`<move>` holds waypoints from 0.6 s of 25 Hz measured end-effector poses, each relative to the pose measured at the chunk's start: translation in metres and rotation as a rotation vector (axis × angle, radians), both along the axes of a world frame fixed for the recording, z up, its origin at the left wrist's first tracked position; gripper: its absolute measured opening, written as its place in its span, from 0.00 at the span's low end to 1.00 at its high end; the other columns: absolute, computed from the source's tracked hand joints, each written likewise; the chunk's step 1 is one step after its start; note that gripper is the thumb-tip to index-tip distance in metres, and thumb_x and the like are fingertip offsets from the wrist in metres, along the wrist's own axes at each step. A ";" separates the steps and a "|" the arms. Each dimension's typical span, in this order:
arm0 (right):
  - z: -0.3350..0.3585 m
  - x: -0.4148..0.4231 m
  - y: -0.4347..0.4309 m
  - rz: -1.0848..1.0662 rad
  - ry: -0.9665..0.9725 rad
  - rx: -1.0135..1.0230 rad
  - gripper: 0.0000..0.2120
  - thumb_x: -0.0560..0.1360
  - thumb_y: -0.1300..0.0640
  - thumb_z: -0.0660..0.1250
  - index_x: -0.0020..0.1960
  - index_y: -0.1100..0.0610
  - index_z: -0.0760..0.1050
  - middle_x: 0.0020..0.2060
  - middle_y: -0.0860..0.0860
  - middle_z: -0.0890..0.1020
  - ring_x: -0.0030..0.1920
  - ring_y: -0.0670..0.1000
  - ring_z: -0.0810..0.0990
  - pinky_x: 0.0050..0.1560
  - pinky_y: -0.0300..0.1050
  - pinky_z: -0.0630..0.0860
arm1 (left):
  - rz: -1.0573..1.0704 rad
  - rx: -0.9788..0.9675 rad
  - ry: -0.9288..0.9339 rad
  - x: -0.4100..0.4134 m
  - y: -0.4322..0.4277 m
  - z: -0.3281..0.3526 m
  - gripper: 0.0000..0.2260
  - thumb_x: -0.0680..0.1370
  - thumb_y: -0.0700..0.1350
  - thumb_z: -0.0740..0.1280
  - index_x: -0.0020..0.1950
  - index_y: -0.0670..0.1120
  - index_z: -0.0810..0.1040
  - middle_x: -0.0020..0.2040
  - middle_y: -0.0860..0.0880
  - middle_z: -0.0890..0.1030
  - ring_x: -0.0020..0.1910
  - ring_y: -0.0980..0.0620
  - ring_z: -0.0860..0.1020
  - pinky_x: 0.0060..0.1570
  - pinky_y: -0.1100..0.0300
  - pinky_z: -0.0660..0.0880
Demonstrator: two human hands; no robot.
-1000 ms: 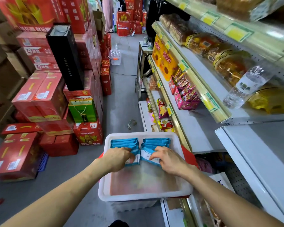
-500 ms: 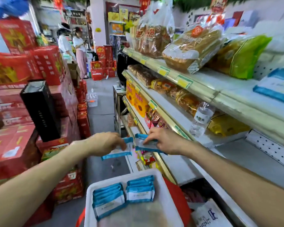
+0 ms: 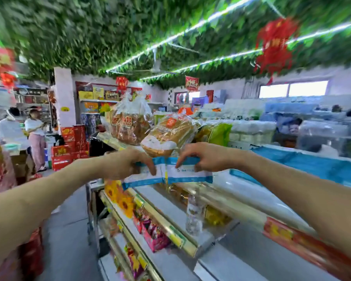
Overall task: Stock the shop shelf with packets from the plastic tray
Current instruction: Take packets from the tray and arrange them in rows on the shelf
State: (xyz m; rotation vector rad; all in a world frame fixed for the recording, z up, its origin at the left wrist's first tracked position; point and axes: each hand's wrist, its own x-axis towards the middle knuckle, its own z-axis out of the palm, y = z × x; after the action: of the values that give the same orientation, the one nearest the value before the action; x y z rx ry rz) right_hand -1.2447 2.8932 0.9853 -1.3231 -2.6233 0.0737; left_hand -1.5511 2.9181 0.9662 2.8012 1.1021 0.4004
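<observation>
Packet [image 3: 143,178] half behind left hand [image 3: 126,163]; second packet [image 3: 189,173], print blurred, in right hand [image 3: 204,157]

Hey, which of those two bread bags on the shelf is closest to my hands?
The low bag with the orange label, just behind the packets you hold; the taller red-lettered bag stands further back, to its left.

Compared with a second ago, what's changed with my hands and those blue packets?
The left hand and right hand each pinched a packet from the plastic tray and raised it; the left packet and right packet now hang side by side before the bread bag. The view tilted up, so the plastic tray is out of sight. The water bottle stays on its shelf.
</observation>
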 end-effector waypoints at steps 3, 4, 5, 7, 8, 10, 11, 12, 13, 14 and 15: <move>0.022 0.071 -0.033 -0.126 0.039 0.036 0.29 0.69 0.67 0.70 0.60 0.37 0.80 0.52 0.37 0.76 0.55 0.44 0.75 0.57 0.45 0.72 | -0.142 0.042 0.006 0.066 0.009 0.032 0.23 0.81 0.35 0.65 0.57 0.66 0.82 0.62 0.60 0.79 0.59 0.59 0.78 0.61 0.56 0.76; 0.028 0.097 -0.050 -0.172 0.051 0.045 0.29 0.70 0.67 0.71 0.60 0.37 0.80 0.53 0.37 0.77 0.55 0.44 0.76 0.57 0.46 0.74 | -0.192 0.073 0.014 0.094 0.011 0.042 0.22 0.81 0.36 0.66 0.57 0.66 0.82 0.61 0.58 0.80 0.57 0.56 0.79 0.60 0.55 0.77; 0.033 0.124 -0.068 -0.227 0.065 0.057 0.29 0.70 0.68 0.71 0.60 0.37 0.80 0.55 0.38 0.78 0.56 0.44 0.76 0.59 0.46 0.74 | -0.233 0.106 0.023 0.125 0.010 0.052 0.20 0.81 0.37 0.67 0.57 0.65 0.82 0.59 0.56 0.81 0.55 0.53 0.79 0.58 0.53 0.76; 0.045 0.175 -0.110 -0.337 0.083 0.070 0.27 0.73 0.68 0.72 0.61 0.39 0.81 0.57 0.40 0.79 0.58 0.45 0.77 0.59 0.43 0.75 | -0.337 0.124 0.022 0.189 0.002 0.070 0.19 0.80 0.38 0.68 0.57 0.64 0.83 0.59 0.54 0.81 0.55 0.52 0.79 0.58 0.53 0.76; 0.051 0.200 -0.132 -0.386 0.082 0.075 0.26 0.74 0.67 0.72 0.61 0.39 0.81 0.58 0.39 0.79 0.57 0.45 0.77 0.58 0.42 0.75 | -0.390 0.126 0.017 0.223 -0.004 0.078 0.19 0.80 0.39 0.69 0.56 0.65 0.82 0.58 0.54 0.81 0.55 0.52 0.78 0.58 0.54 0.76; 0.062 0.243 -0.172 -0.473 0.070 0.091 0.25 0.75 0.67 0.72 0.61 0.40 0.82 0.58 0.39 0.79 0.55 0.44 0.78 0.53 0.40 0.76 | -0.472 0.122 0.005 0.279 -0.018 0.091 0.19 0.80 0.38 0.69 0.55 0.65 0.82 0.55 0.57 0.81 0.51 0.60 0.78 0.52 0.65 0.74; 0.066 0.267 -0.194 -0.531 0.072 0.091 0.25 0.75 0.67 0.72 0.60 0.40 0.82 0.59 0.39 0.79 0.55 0.43 0.78 0.51 0.39 0.76 | -0.529 0.120 -0.004 0.309 -0.028 0.096 0.19 0.79 0.37 0.70 0.55 0.63 0.83 0.54 0.60 0.80 0.49 0.63 0.77 0.48 0.70 0.72; 0.069 0.290 -0.217 -0.592 0.074 0.090 0.25 0.74 0.68 0.72 0.60 0.40 0.82 0.59 0.39 0.79 0.55 0.42 0.78 0.51 0.37 0.75 | -0.588 0.105 -0.019 0.338 -0.039 0.101 0.18 0.80 0.36 0.69 0.55 0.61 0.83 0.55 0.62 0.80 0.50 0.66 0.77 0.47 0.73 0.71; 0.072 0.312 -0.239 -0.657 0.077 0.094 0.25 0.74 0.68 0.72 0.60 0.39 0.82 0.59 0.38 0.78 0.56 0.42 0.78 0.52 0.36 0.75 | -0.647 0.083 -0.034 0.364 -0.049 0.105 0.18 0.80 0.36 0.69 0.56 0.60 0.84 0.57 0.63 0.81 0.52 0.67 0.78 0.50 0.73 0.72; 0.073 0.331 -0.262 -0.723 0.081 0.097 0.26 0.75 0.67 0.72 0.60 0.38 0.81 0.59 0.38 0.78 0.56 0.42 0.78 0.53 0.36 0.76 | -0.704 0.056 -0.049 0.388 -0.059 0.108 0.17 0.80 0.36 0.69 0.56 0.59 0.85 0.59 0.63 0.81 0.54 0.65 0.79 0.53 0.70 0.74; 0.073 0.348 -0.282 -0.784 0.094 0.087 0.26 0.75 0.67 0.72 0.60 0.37 0.81 0.59 0.37 0.78 0.56 0.41 0.78 0.55 0.37 0.77 | -0.745 0.035 -0.058 0.409 -0.069 0.109 0.17 0.81 0.36 0.69 0.56 0.59 0.85 0.59 0.63 0.81 0.55 0.63 0.79 0.55 0.68 0.75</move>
State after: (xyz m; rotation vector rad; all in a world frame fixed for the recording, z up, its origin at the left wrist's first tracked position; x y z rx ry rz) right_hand -0.8965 2.6114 1.0583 -2.1295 -1.8385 -0.0937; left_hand -1.1417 2.8491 1.0749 2.9311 -0.0046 0.4026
